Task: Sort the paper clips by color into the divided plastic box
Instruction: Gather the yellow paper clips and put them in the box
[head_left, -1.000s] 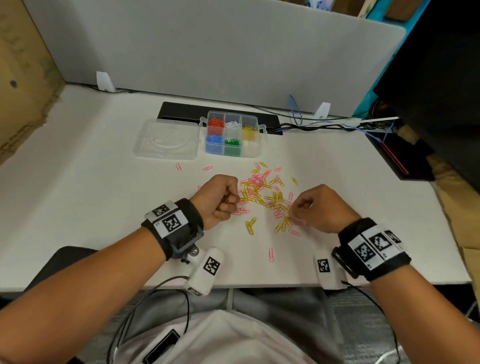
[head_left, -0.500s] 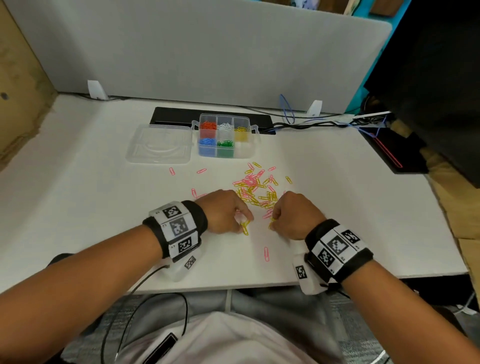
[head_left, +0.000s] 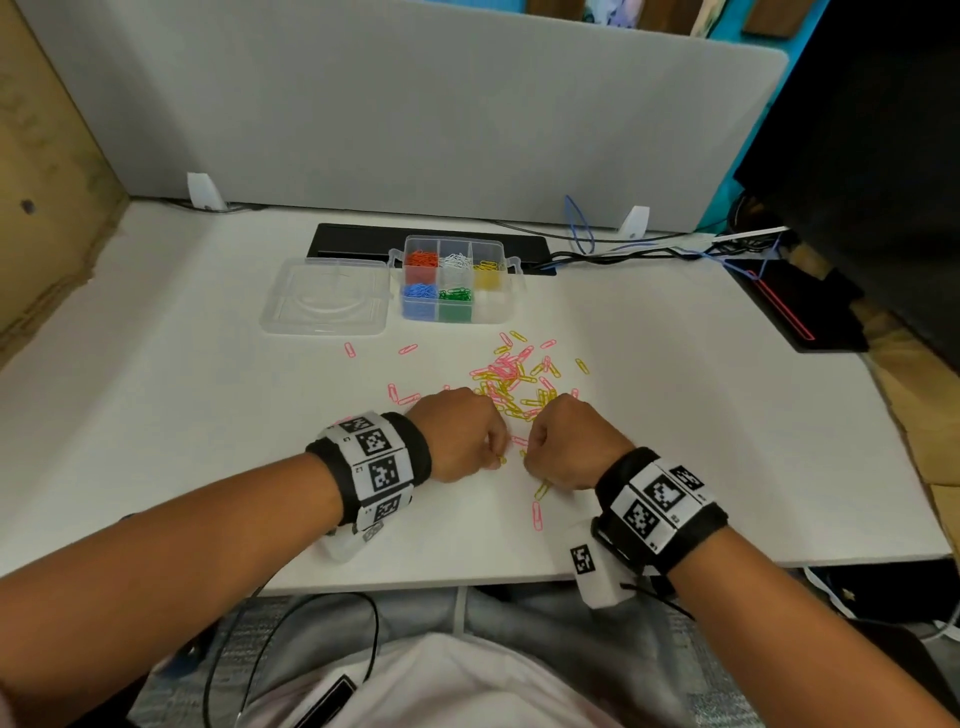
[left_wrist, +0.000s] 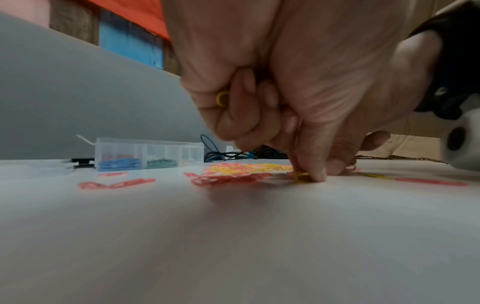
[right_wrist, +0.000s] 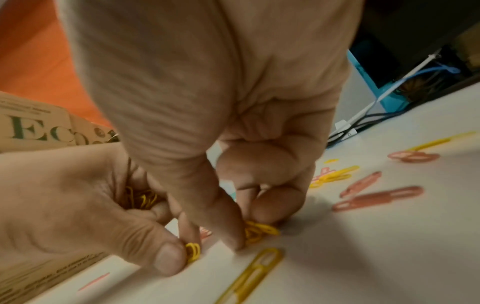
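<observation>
A heap of yellow and pink paper clips (head_left: 511, 382) lies mid-table, in front of the divided plastic box (head_left: 498, 306), whose compartments hold red, white, yellow, blue and green clips. My left hand (head_left: 462, 434) sits at the heap's near edge, pinching a yellow clip (right_wrist: 193, 251) against the table, with several more yellow clips (right_wrist: 141, 200) bunched in its curled palm. My right hand (head_left: 563, 447) is close beside it, thumb and fingers pinching yellow clips (right_wrist: 259, 231) on the table. A loose yellow clip (right_wrist: 253, 273) lies just in front of that hand.
The box's clear lid (head_left: 327, 296) lies to its left. Stray pink clips (head_left: 408, 349) are scattered left of the heap, and one pink clip (head_left: 536, 515) lies near the front edge. Cables (head_left: 623, 254) and a black pad (head_left: 795, 306) occupy the back right, under a grey partition (head_left: 415, 104).
Both hands have drawn together and toward me, to the heap's near edge. The right hand has come left and now pinches yellow clips; the left hand has dropped onto the table.
</observation>
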